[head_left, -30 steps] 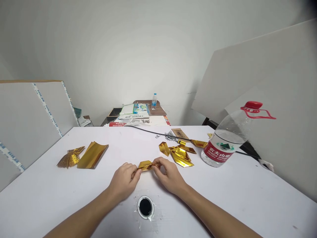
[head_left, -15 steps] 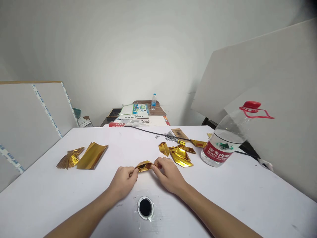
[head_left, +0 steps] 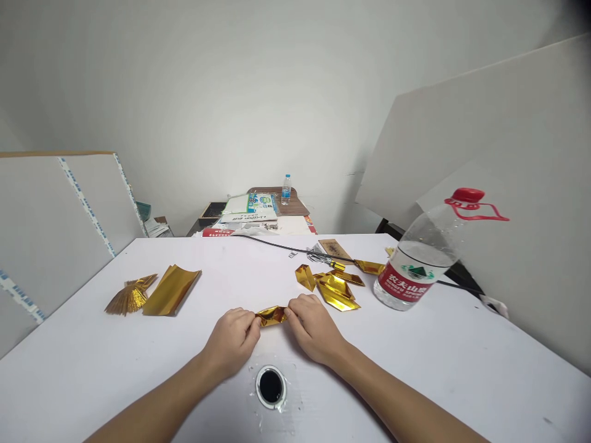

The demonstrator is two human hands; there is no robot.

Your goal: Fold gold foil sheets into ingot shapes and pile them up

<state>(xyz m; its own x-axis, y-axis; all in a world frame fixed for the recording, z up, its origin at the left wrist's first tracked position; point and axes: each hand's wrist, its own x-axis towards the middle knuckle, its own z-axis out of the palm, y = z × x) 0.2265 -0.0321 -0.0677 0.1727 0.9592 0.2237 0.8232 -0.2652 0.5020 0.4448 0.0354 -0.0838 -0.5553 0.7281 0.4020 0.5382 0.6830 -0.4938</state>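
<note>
At the middle of the head view, the left hand (head_left: 233,339) and right hand (head_left: 317,329) have fingers (head_left: 252,333) pinching opposite ends of a folded foil piece (head_left: 272,316), low at the white counter (head_left: 462,363), probably to steady it while leaving its middle exposed. Other gold pieces (head_left: 338,291) lie beyond the right hand, gold sheets (head_left: 170,292) farther left, seemingly within easy reach.

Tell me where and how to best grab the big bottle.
Likely by its red handle, from the right and above: the loop juts out rightward at the neck, leaving an opening to hook. The big bottle itself looks too broad to wrap easily. The right hand is nearer, but pinches gold foil.
</note>
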